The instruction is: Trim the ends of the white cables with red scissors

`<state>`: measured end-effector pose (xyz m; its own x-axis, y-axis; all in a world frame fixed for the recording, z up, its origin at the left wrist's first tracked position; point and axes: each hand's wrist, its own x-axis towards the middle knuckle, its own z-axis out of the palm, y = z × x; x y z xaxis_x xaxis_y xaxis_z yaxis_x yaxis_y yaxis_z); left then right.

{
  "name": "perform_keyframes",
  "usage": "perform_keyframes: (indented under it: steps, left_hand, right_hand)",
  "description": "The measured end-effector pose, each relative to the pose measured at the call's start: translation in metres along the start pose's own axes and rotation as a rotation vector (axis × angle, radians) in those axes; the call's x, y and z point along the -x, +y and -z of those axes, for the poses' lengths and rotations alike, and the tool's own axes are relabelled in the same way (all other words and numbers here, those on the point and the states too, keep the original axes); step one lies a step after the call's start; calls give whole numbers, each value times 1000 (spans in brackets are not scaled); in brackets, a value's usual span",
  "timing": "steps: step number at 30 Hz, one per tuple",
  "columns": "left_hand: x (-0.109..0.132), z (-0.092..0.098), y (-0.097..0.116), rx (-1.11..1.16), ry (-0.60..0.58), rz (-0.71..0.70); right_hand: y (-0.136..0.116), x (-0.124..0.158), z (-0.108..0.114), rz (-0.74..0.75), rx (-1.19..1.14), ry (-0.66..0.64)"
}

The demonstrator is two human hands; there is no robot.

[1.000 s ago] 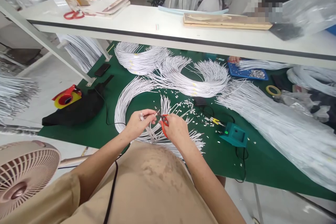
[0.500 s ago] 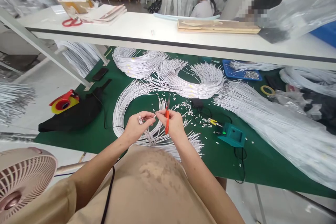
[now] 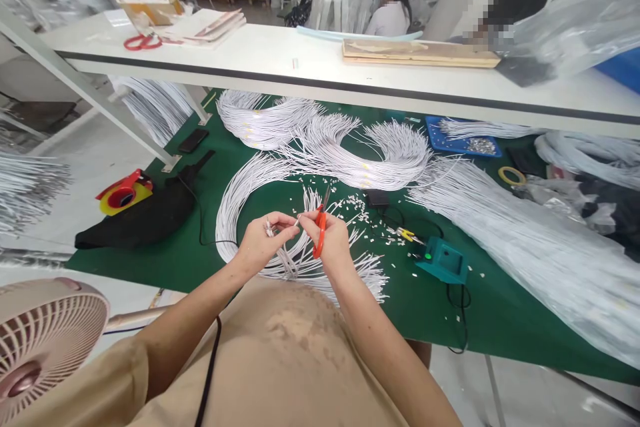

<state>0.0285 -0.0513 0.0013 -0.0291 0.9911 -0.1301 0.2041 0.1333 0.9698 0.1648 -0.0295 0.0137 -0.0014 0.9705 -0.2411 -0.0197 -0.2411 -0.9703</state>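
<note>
My left hand [image 3: 263, 243] is closed in a pinch on the ends of thin white wires [image 3: 280, 257] that trail down to a bundle lying on the green mat [image 3: 200, 260]. Close beside it, my right hand [image 3: 330, 240] is wrapped round small orange-handled snips [image 3: 320, 230], whose blades point up and away. The fingertips of both hands nearly meet at a wire tip. Small white cut pieces [image 3: 350, 203] lie scattered just beyond my hands.
Curved bundles of white wire [image 3: 350, 147] cover the mat. A teal device [image 3: 443, 260] and yellow-handled pliers [image 3: 407, 233] lie to the right, a red tape dispenser [image 3: 123, 190] and black pouch [image 3: 145, 213] to the left. A fan [image 3: 45, 340] stands near left. A white shelf [image 3: 320, 70] spans above; people sit beyond.
The snips in my right hand have swung from lying sideways by the wire to pointing upright. Both hands stay together over the bundle. My view shifted slightly.
</note>
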Motion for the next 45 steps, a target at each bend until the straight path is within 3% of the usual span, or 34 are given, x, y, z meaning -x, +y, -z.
perform_keyframes:
  steps: [4, 7, 10, 13, 18, 25, 29, 33, 38, 41, 45]
  left_hand:
    - [1, -3, 1, -11, 29, -6]
    - [0, -4, -1, 61, 28, 10]
    - [-1, -4, -3, 169, -23, 19]
    - [0, -3, 0, 236, -116, 15]
    - [4, 0, 8, 263, -238, 59]
    - [-6, 7, -1, 268, -228, 140]
    - [-10, 9, -5, 221, -282, 169]
    - [-11, 7, -9, 172, -243, 145]
    - [-10, 6, -13, 167, -253, 159]
    - [-10, 9, -13, 105, -222, 152]
    - [-8, 8, -14, 123, -17, 145]
  right_hand:
    - [4, -1, -2, -34, -63, 3]
    - [12, -2, -7, -113, -264, -27]
    - [18, -1, -14, -232, -531, -99]
    - [22, -1, -17, -234, -594, -148]
    - [24, -6, -11, -147, -380, -35]
    - [5, 3, -4, 62, -181, 187]
    - [-2, 9, -6, 230, 38, 42]
    - [6, 8, -9, 286, 418, -143]
    - [14, 5, -10, 359, 726, -177]
    - [14, 2, -6, 330, 740, -146]
    - [18, -3, -3, 206, 528, -118]
